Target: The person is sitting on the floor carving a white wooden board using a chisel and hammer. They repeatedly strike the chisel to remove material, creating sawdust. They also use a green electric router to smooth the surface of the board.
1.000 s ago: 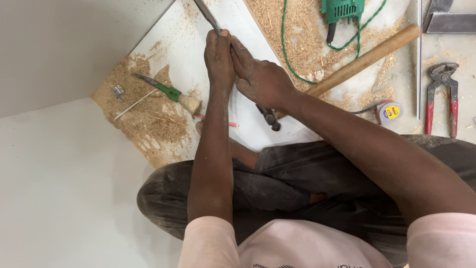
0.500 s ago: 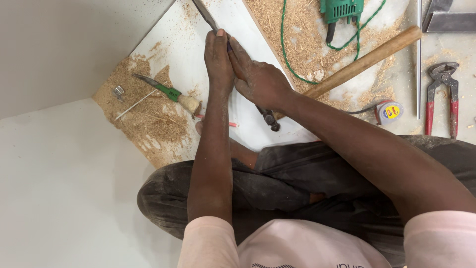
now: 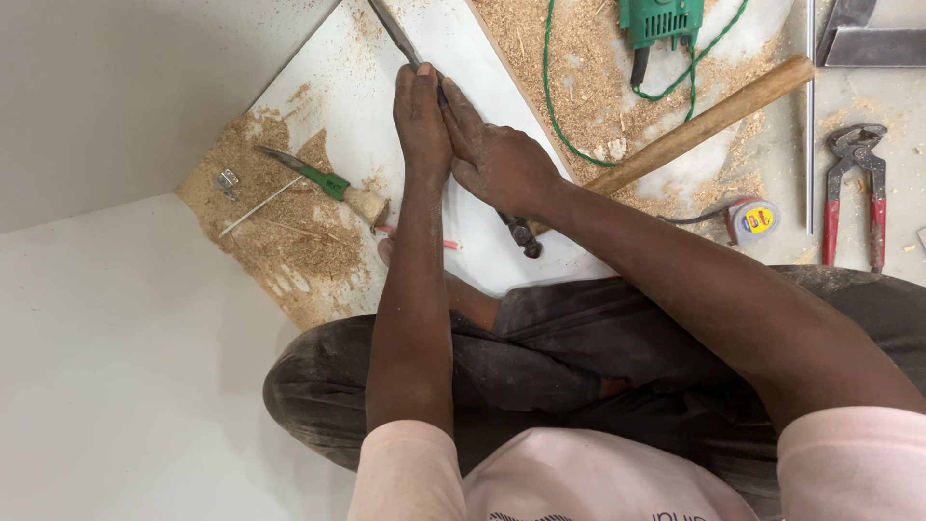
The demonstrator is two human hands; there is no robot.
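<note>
A narrow metal blade (image 3: pixel 394 31), possibly a chisel or file, is pressed to the white board (image 3: pixel 386 125) by the left hand (image 3: pixel 422 121), fingers closed flat along it, while its lower end is gripped in the closed right hand (image 3: pixel 497 164). One hammer (image 3: pixel 675 135) is seen just under the right wrist. Farther out lie one green-handled screwdriver (image 3: pixel 313 178) on sawdust, one green power drill (image 3: pixel 661 24), one tape measure (image 3: pixel 754 220) and one pair of red-handled pincers (image 3: pixel 854 188).
</note>
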